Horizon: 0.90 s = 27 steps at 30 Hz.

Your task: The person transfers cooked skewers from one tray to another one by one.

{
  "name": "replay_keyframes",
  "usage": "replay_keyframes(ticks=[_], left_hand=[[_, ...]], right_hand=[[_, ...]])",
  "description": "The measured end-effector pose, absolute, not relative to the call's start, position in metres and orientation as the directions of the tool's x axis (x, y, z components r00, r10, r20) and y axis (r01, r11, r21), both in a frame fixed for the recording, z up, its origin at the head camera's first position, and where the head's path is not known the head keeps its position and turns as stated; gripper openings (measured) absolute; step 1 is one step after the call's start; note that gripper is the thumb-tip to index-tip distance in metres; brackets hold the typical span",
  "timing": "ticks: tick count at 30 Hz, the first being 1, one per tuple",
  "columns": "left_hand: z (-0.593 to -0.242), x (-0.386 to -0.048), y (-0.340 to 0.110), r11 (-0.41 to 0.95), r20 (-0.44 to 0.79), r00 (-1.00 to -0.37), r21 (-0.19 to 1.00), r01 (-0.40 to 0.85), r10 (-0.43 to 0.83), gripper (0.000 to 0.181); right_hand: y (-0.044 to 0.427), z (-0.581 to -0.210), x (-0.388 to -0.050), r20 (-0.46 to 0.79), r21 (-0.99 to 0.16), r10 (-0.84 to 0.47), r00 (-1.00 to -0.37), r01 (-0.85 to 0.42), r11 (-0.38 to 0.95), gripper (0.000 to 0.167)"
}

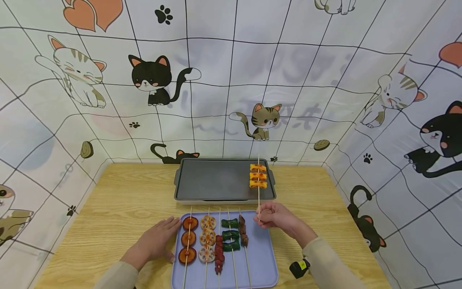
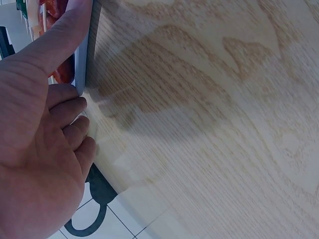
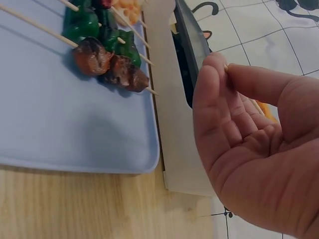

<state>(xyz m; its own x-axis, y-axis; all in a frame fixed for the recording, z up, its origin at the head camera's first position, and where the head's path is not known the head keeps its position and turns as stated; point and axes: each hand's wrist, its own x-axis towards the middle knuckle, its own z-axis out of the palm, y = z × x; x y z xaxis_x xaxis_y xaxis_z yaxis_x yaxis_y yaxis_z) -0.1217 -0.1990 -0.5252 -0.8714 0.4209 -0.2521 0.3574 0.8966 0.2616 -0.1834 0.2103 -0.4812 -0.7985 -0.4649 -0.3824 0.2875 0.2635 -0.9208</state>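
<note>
My right hand (image 1: 277, 218) pinches the lower end of a wooden skewer between thumb and fingertips. Three yellow, brown-marked pieces (image 1: 258, 176) are threaded on this skewer, which points away over the right side of a dark grill plate (image 1: 213, 180). In the right wrist view the pinching fingers (image 3: 212, 94) hide most of the stick. My left hand (image 1: 157, 241) rests at the left edge of a lavender tray (image 1: 259, 257), its fingers relaxed. From the left wrist, the thumb (image 2: 62, 37) lies over the tray's rim.
On the tray lie skewers of round brown slices (image 1: 187, 239), lotus root slices (image 1: 207, 237), red chunks (image 1: 219, 253), green pepper pieces (image 1: 231, 236) and brown meat (image 1: 243, 230). A black-and-yellow object (image 1: 299, 268) is by the right sleeve. A cat-print cloth (image 1: 216, 100) surrounds the wooden table (image 1: 133, 192).
</note>
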Motion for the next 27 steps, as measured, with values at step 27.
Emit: replay_keyframes(ticks=[27], left_hand=[[-0.525, -0.122, -0.199, 0.891, -0.245, -0.872, 0.283, 0.355, 0.425, 0.109]], right_hand=[[0.215, -0.501, -0.129, -0.433, -0.899, -0.588, -0.683, 0.278, 0.339, 0.019]])
